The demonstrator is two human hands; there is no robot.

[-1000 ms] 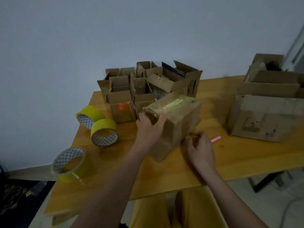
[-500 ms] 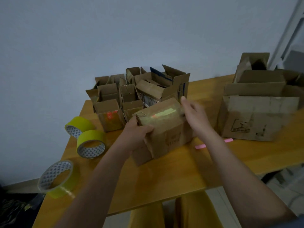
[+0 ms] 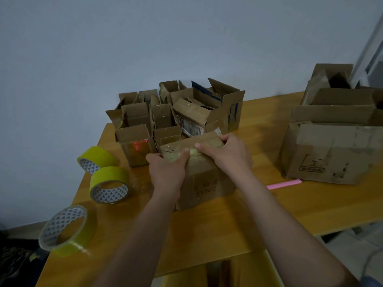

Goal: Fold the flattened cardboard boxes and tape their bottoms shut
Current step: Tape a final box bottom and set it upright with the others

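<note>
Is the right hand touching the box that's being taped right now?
Touching. The head view shows the right hand lying on the top of the box, its fingers curled over the far top edge and the thumb pressed along the tape strip.

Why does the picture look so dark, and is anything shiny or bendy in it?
Head view: the light is dim and bluish, so the cardboard box under both hands looks dull; faint glare shows on the tape strip and on the table; the wide lens bows the table's edges; the nearest tape roll looks stretched.
</note>
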